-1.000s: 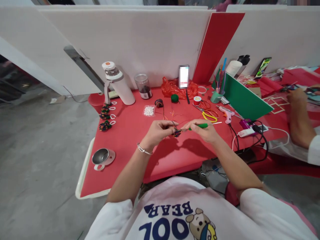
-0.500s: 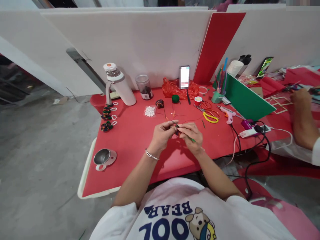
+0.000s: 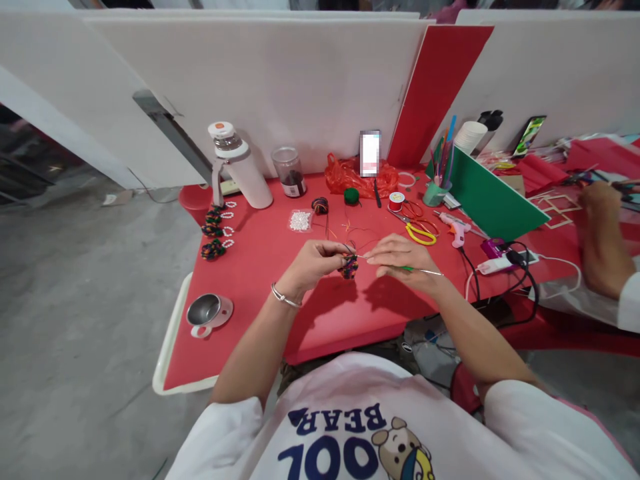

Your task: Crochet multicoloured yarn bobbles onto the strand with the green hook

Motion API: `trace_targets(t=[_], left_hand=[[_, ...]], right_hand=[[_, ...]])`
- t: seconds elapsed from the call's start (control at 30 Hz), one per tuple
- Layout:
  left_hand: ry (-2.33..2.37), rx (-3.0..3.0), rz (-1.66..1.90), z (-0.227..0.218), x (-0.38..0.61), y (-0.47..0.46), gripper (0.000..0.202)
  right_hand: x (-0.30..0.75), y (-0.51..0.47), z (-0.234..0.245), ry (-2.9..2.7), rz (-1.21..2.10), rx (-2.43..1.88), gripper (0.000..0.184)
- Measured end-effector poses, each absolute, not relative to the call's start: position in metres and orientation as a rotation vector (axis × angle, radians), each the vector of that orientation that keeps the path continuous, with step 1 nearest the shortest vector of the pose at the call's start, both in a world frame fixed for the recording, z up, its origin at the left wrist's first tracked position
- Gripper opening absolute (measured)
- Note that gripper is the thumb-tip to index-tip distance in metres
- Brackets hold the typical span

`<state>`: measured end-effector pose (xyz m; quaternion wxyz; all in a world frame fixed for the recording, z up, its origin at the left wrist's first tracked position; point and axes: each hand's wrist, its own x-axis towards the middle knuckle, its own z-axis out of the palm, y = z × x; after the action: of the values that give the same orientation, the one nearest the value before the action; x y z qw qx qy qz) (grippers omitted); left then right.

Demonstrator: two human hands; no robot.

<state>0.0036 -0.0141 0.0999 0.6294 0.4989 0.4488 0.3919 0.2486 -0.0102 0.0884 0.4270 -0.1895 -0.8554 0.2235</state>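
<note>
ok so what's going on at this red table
A person is handling yarn: the left hand pinches a small multicoloured yarn piece, and the right hand holds a slim green-handled tool, its tip at the piece. A dark yarn ball and a green one lie beyond.

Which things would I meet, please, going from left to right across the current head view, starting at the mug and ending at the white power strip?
Mug → left hand → multicoloured yarn piece → right hand → pink glue gun → white power strip.
</note>
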Motion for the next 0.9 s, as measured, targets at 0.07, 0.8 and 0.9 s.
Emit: trace_targets(t=[0.07, 0.8, 0.9], left_hand=[[1.014, 1.181, 0.895, 0.102, 0.001, -0.014, 0.026], [1.029, 0.98, 1.164, 0.084, 0.038, -0.024, 0.04], [1.005, 1.041, 1.024, 0.09, 0.021, -0.021, 0.038]], right_hand=[[0.251, -0.011, 0.093, -2.155, 0.591, -0.466, 0.025], [0.2, -0.024, 0.034, -1.676, 0.352, -0.733, 0.023], [0.222, -0.012, 0.049, -1.838, 0.503, -0.61, 0.024]])
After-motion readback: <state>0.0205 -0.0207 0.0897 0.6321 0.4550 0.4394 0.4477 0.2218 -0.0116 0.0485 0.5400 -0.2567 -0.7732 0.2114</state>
